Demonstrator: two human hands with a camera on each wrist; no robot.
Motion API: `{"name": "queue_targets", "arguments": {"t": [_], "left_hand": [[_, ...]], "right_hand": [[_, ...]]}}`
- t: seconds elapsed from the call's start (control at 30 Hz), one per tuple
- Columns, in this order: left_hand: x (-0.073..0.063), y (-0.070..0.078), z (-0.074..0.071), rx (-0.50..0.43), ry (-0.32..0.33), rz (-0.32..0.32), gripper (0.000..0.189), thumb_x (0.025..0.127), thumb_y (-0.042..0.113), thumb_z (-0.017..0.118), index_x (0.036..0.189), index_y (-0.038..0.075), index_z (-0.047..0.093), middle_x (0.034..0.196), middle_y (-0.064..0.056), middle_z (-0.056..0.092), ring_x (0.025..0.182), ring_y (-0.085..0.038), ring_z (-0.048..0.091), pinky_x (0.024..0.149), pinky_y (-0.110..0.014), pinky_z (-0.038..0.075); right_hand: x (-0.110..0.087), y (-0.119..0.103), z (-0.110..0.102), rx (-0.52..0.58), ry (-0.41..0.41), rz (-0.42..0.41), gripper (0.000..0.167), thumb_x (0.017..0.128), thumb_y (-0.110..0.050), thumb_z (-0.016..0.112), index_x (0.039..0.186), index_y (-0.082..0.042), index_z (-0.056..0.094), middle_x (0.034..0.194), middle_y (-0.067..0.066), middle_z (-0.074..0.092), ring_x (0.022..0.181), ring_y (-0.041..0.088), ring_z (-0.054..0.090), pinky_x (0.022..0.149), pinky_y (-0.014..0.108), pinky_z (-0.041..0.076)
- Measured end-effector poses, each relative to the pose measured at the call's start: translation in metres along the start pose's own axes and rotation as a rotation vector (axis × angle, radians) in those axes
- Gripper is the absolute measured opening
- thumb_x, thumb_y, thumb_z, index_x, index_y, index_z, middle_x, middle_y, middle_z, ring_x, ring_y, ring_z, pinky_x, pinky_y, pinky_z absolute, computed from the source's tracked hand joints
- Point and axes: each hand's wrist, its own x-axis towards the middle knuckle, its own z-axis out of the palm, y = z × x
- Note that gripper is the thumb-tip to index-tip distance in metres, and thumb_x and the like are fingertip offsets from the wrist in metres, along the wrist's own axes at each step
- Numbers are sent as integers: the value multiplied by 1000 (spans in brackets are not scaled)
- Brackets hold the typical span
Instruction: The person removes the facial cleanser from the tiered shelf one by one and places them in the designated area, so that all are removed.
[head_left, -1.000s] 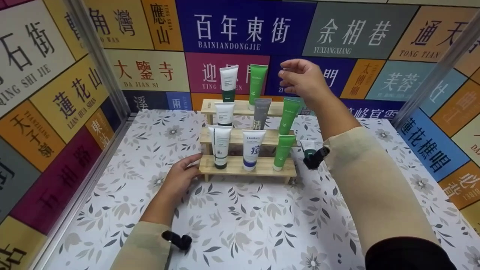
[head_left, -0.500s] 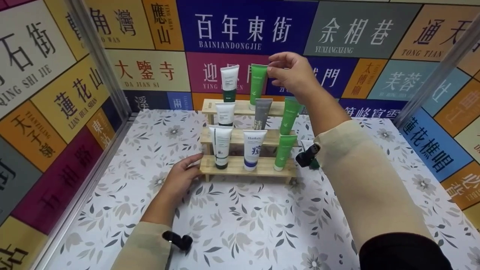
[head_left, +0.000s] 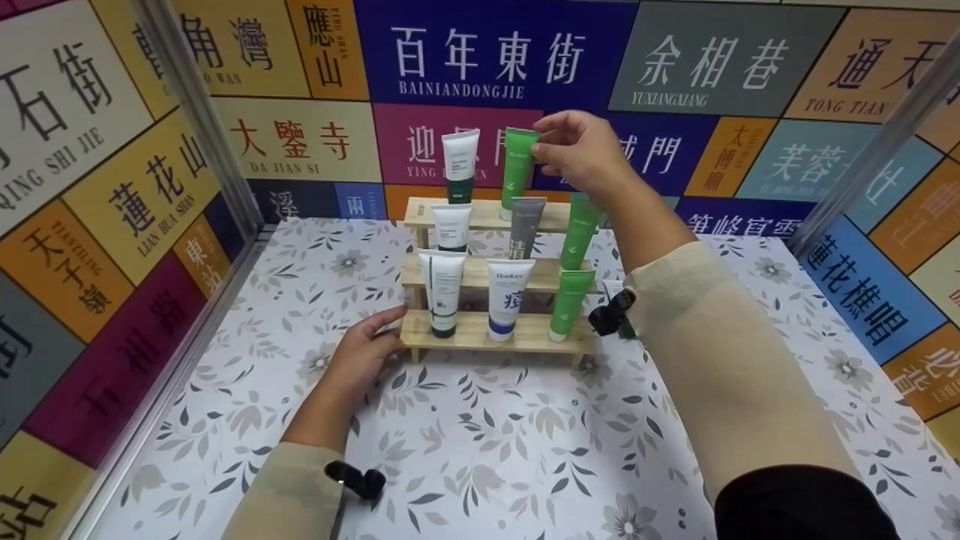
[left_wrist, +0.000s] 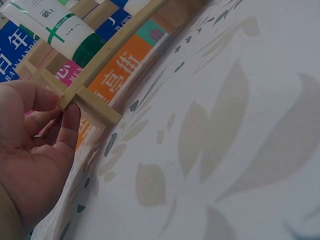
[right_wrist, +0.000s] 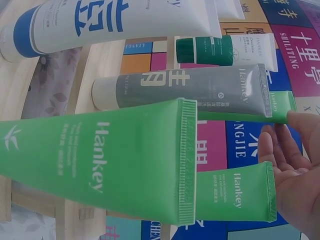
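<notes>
A three-step wooden display rack (head_left: pixel 491 214) bears several squeeze tubes standing on their caps. My left hand (head_left: pixel 366 352) is at the rack's front left end; in the left wrist view, thumb and forefinger of the left hand (left_wrist: pixel 37 155) pinch a corner of the wooden frame (left_wrist: pixel 107 56). Behind the top step, my right hand (head_left: pixel 589 154) pinches the upper right edge of a green squeeze tube (head_left: pixel 517 169). In the right wrist view, the right hand (right_wrist: pixel 302 185) reaches that tube's crimped end (right_wrist: pixel 283 106), mostly hidden behind a grey tube (right_wrist: pixel 185 87).
A white tube with a dark green cap (head_left: pixel 460 161) shares the top step. Lower steps carry white tubes (head_left: pixel 444 285), a blue-capped tube (head_left: pixel 508 289) and green tubes (head_left: pixel 572 300). One more tube (head_left: pixel 613 288) is partly behind my right sleeve. Printed walls enclose the flowered tabletop (head_left: pixel 480 450).
My right hand has moved left from beside the top step to the green tube and taken its upper edge. My left hand stays at the rack's corner.
</notes>
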Motion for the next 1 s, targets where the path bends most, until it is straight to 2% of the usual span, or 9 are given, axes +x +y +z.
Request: {"name": "queue_targets", "arguments": {"t": [0.23,0.5,0.83,1.0], "left_hand": [[0,-1,0,6,4,-14,56,98,16,69,153,21,58,148,-3,69,136,-20,66,122,-41,44],[1,0,1,19,9,-16,57,98,15,69,154,21,58,149,-3,68,137,-21,66,122,-41,44],[1,1,-1,32,5,-17,59,98,15,69,155,22,57,149,-2,68,138,-19,65,123,-40,43],[1,-1,-2,24,5,-6,56,99,15,68,154,21,58,151,-5,66,137,-21,65,122,-41,44]], "right_hand": [[-2,3,-3,15,34,-4,26,99,-13,76,123,-16,69,112,-3,72,102,18,71,95,33,60],[-3,7,-12,26,66,-22,24,99,-12,75,122,-14,69,109,-2,71,96,15,68,92,31,60],[-11,17,-43,122,124,4,26,99,-10,74,123,-16,69,110,-2,70,96,16,68,91,27,60],[-17,25,-58,176,148,19,28,99,-9,75,125,-16,69,113,-1,70,101,17,68,88,24,61]]}}
